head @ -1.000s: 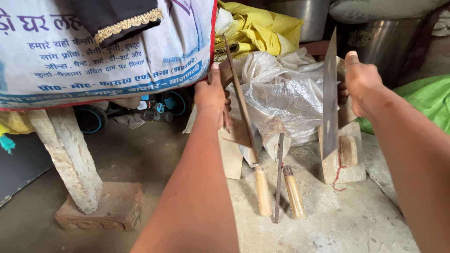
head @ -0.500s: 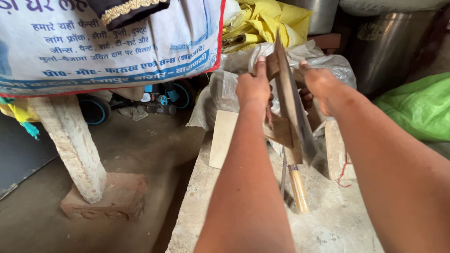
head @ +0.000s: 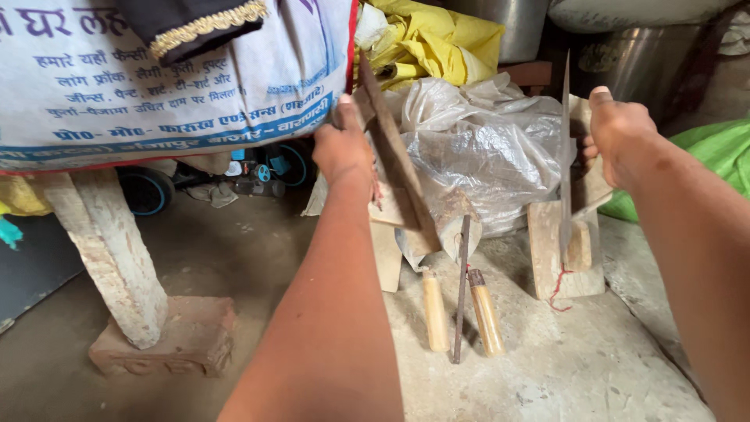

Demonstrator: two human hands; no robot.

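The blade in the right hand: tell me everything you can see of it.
The blade is a thin, flat strip of grey metal, seen nearly edge-on and standing upright. Its lower end meets a small wooden block resting against a pale board, where a red thread hangs. The right hand grips it near the top, beside the crumpled plastic bag.

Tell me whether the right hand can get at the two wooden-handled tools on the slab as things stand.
Probably not yet: the right hand grips an upright blade. The wooden-handled tools lie uncovered below, so the way is otherwise free.
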